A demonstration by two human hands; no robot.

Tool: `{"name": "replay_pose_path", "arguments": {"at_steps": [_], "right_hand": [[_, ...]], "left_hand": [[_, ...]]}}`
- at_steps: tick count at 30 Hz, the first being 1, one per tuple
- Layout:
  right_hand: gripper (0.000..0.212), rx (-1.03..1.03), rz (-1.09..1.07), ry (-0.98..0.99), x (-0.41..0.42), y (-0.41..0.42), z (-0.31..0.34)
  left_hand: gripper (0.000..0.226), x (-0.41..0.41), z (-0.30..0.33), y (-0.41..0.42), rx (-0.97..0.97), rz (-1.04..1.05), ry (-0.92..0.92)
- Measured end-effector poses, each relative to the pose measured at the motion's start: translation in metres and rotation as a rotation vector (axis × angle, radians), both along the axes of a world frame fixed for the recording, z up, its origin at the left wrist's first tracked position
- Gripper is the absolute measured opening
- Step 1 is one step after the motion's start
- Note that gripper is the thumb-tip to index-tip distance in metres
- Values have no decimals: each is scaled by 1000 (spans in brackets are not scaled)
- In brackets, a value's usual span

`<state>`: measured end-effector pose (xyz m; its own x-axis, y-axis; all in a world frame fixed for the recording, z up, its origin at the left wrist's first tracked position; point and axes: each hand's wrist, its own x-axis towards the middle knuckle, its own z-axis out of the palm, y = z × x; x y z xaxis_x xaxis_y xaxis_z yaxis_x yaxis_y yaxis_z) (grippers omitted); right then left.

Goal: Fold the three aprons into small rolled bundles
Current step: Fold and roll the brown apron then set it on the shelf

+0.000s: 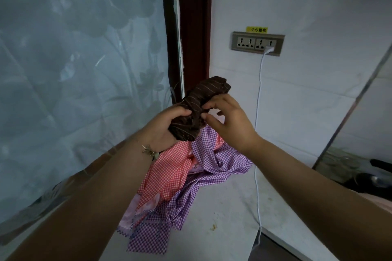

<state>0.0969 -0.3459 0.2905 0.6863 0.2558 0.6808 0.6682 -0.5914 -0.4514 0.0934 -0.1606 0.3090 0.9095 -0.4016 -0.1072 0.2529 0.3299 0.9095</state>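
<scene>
A dark brown striped apron point(203, 99) is rolled into a thick bundle and held up in the air above the counter. My left hand point(163, 125) grips its lower end from the left. My right hand point(229, 121) pinches the cloth at the bundle's middle with its fingertips. Below them a red-checked apron point(169, 167) and a purple-checked apron point(214, 161) lie unfolded in a crumpled heap on the white counter point(229, 207), partly tangled together and hanging towards me.
A frosted glass pane point(80, 70) and a dark red frame point(191, 27) stand on the left. A wall socket point(257, 43) holds a white cable point(257, 154) running down the wall and counter. Dark cookware point(377, 178) sits behind a glass panel at right.
</scene>
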Motion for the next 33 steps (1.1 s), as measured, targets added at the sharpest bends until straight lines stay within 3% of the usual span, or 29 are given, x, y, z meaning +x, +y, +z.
{"name": "replay_pose_path", "arguments": {"at_steps": [7, 12, 16, 19, 22, 27, 33], "right_hand": [[24, 173, -249, -19, -17, -25, 19], [19, 55, -396, -166, -8, -55, 30], [31, -35, -435, -172, 6, -85, 49], [33, -165, -465, -213, 20, -114, 61], [29, -5, -531, -62, 39, -143, 75], [23, 91, -600, 80, 72, -186, 113], [27, -260, -638, -42, 95, -218, 181]], "left_hand": [[51, 11, 14, -33, 18, -100, -98], [51, 25, 29, -65, 8, -141, -119], [57, 41, 46, -89, 98, -282, -207], [52, 60, 62, -112, 203, -229, -236], [66, 79, 83, -145, 230, -100, -261], [40, 97, 117, -199, 250, 9, -461], [18, 124, 169, -222, 177, 88, -537]]}}
